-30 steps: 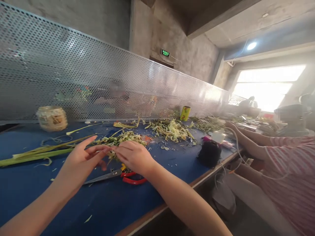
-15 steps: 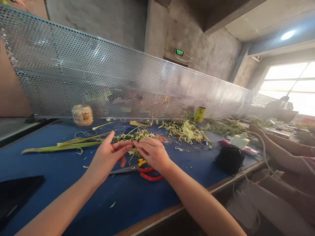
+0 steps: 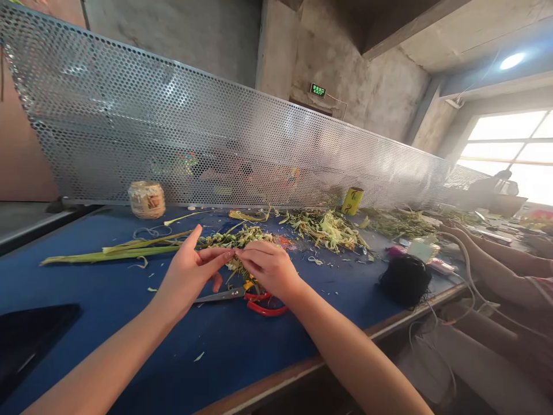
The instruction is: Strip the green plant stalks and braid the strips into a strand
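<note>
My left hand [image 3: 190,268] and my right hand [image 3: 270,265] meet fingertip to fingertip above the blue table [image 3: 159,351]. Both are closed in a pinch, the left thumb pointing up. Whatever small thing lies between the fingertips is too small to name. Beneath them spreads a heap of shredded green and pale plant scraps [image 3: 250,235]. Scissors with red handles [image 3: 266,308] lie just below my right hand, their blades pointing left. Left of my hands rest long green stalks [image 3: 108,256].
A glass jar [image 3: 147,200] and a yellow-green can [image 3: 352,200] stand along the perforated metal screen [image 3: 216,127]. Another plant heap [image 3: 328,229] lies back right. Black yarn-like material [image 3: 405,279] sits near the right edge, beside a co-worker's arm [image 3: 492,262]. A dark flat object [image 3: 34,340] lies left.
Both hands stay pinched together at nearly the same place. A bit of red visible at the fingertips before no longer shows. The view has shifted slightly.
</note>
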Motion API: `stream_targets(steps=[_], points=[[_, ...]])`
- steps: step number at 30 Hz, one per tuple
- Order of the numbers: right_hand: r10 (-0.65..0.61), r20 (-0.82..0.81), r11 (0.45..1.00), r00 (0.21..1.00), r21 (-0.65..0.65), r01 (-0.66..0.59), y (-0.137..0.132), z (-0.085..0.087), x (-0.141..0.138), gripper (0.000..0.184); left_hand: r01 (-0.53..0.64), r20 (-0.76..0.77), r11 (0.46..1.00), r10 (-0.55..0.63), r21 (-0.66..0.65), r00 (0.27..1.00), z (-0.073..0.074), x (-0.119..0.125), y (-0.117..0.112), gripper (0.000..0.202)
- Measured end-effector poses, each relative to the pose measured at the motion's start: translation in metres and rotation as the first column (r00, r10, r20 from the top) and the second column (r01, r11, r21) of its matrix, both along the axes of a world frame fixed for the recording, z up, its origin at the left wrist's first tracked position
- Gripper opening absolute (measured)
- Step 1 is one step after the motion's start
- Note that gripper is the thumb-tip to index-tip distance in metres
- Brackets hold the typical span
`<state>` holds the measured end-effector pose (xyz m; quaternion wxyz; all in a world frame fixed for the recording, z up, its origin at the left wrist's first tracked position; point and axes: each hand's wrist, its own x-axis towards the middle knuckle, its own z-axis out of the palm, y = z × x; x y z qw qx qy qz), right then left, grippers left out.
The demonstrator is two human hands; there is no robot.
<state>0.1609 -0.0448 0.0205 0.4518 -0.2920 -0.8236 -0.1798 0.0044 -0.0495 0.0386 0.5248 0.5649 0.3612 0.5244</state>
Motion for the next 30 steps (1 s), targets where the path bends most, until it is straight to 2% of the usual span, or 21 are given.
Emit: stream_targets(steps=[7, 15, 23, 30], points=[[0.039, -0.059, 0.998, 0.997, -0.047, -0.042, 0.0003, 0.0, -0.0001, 0.02, -0.012, -0.006, 1.0, 0.012, -0.006, 1.0, 0.0029, -0.0005, -0.0015, 0.088], [0.068, -0.123, 0.997, 0.99, -0.029, -0.072, 0.0006, -0.0013, 0.0005, 0.017, 0.028, 0.063, 0.999, -0.026, -0.024, 0.998, -0.003, 0.0008, 0.0015, 0.081], [0.081, -0.126, 0.996, 0.989, -0.012, -0.083, -0.0016, 0.0009, 0.0003, 0.016, 0.046, 0.083, 0.996, -0.039, -0.081, 0.996, -0.0064, -0.0006, 0.0047, 0.093], [0.069, -0.107, 0.997, 0.992, -0.024, -0.072, -0.0028, 0.0013, 0.0001, 0.017, 0.034, 0.111, 0.993, -0.022, -0.11, 0.994, -0.0054, 0.001, 0.0031, 0.091]])
